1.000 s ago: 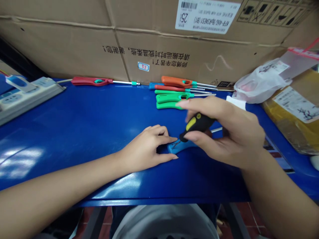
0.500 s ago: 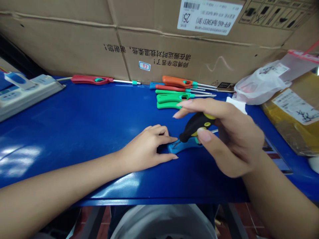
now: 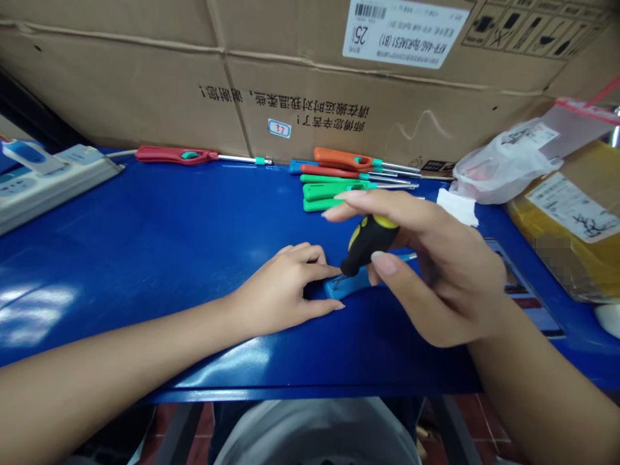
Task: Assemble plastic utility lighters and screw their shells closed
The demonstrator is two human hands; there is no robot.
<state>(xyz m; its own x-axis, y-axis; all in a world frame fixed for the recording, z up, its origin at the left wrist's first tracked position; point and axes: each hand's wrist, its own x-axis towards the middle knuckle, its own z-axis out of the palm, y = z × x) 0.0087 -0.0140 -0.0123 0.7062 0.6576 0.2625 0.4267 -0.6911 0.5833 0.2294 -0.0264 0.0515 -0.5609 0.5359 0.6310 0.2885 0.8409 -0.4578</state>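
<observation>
A blue lighter point(image 3: 356, 282) with a long metal nozzle lies flat on the blue table point(image 3: 159, 258). My left hand point(image 3: 285, 290) grips its handle end between thumb and index finger, holding it against the table top. In my right hand point(image 3: 436, 265) is a short black and yellow screwdriver point(image 3: 368, 242), tilted, with its thin tip down at the handle end of the lighter. Thumb and fingers of that hand surround the screwdriver's grip, and part of the lighter is hidden behind them.
Several long lighters, among them an orange lighter point(image 3: 339, 157) and a green lighter point(image 3: 329, 191), lie at the back. A red lighter point(image 3: 169, 155) is left of them. A power strip point(image 3: 62, 181) stands left. Behind is a cardboard box point(image 3: 145, 84); a plastic bag point(image 3: 504, 161) and phone point(image 3: 533, 297) are right.
My right hand has shifted slightly left, and the screwdriver has turned and stands more upright over the lighter. My left hand keeps its hold.
</observation>
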